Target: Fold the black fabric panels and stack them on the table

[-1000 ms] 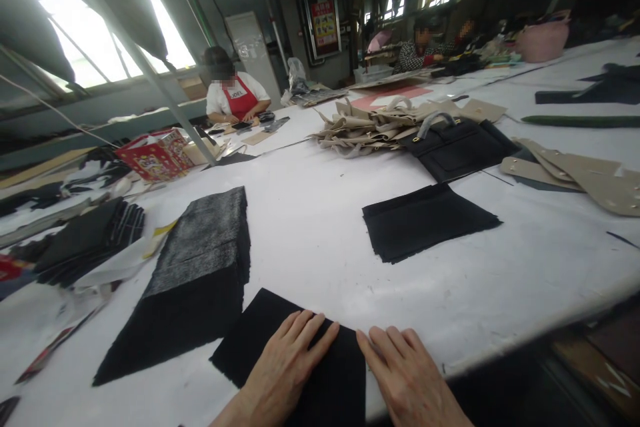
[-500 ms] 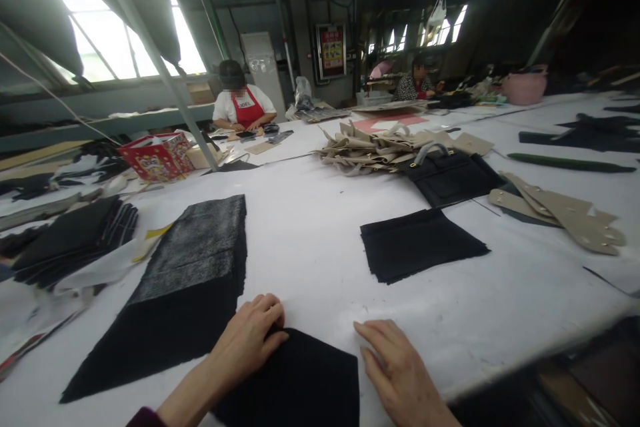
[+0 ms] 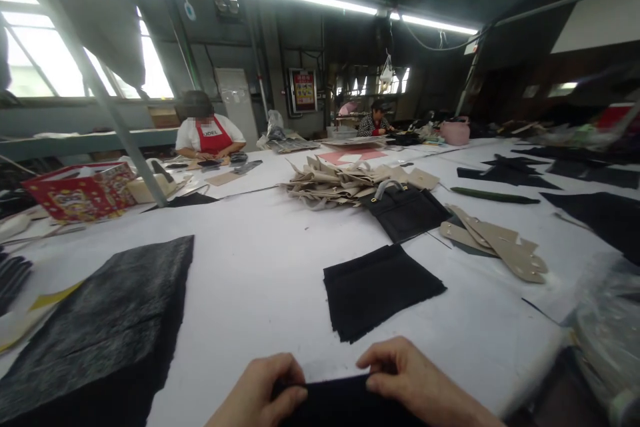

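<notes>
At the bottom edge, both my hands pinch the top edge of a black fabric piece [image 3: 345, 403]. My left hand [image 3: 260, 393] grips its left corner with curled fingers. My right hand [image 3: 410, 380] grips its right corner the same way. The piece is lifted a little off the white table [image 3: 260, 280]; its lower part is out of view. Just beyond my hands lies a small stack of black fabric pieces [image 3: 377, 287]. A tall stack of black pieces [image 3: 100, 333] sits to my left.
A black handbag [image 3: 407, 210] and a heap of beige bag parts [image 3: 340, 183] lie mid-table, beige straps [image 3: 495, 250] to the right. A red box [image 3: 80, 190] stands far left. A person in a red apron [image 3: 207, 137] and another person [image 3: 375, 123] work at the far end.
My hands went from lying flat on the black piece to pinching its top edge and lifting it. The camera tilted upward, so the table contents sit lower in view.
</notes>
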Available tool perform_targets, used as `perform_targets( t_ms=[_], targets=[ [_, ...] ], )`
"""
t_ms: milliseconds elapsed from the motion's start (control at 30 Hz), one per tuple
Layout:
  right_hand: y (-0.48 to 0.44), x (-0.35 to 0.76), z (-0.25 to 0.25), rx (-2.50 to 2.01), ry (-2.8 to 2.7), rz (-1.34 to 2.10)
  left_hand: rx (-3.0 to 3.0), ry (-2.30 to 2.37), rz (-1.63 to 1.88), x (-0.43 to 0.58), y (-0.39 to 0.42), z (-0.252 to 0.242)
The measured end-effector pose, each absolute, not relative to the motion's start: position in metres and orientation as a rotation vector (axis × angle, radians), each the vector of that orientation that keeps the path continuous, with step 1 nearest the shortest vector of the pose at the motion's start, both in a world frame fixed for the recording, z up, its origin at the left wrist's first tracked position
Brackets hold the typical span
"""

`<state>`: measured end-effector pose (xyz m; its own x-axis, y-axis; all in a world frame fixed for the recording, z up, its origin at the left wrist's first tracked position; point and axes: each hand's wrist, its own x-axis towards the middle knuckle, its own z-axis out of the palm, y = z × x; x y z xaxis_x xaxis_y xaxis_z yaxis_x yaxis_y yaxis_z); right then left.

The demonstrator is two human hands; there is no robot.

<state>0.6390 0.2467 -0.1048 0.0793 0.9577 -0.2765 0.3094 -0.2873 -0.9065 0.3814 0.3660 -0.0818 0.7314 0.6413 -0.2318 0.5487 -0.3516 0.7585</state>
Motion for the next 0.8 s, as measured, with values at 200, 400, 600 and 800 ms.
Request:
perform_targets(
  t_ms=[200,400,600,800],
  targets=[
    [0.329,0.759,-0.073,-2.063,-1.883,0.267,2.203,0.998,0.568,0.514,0.407,-0.101],
    [0.386,0.791,-0.109,-2.150,-1.876,-0.193,2.354,1.066,0.727,0.576,0.444,-0.124],
    [0.393,0.796,-0.163,-2.042,-1.852,-0.425,2.393,1.081,0.734,0.580,0.458,-0.147],
    [0.392,0.812,-0.168,-1.763,-1.611,-0.517,2.491,1.191,0.720,0.525,0.448,-0.127]
  ],
)
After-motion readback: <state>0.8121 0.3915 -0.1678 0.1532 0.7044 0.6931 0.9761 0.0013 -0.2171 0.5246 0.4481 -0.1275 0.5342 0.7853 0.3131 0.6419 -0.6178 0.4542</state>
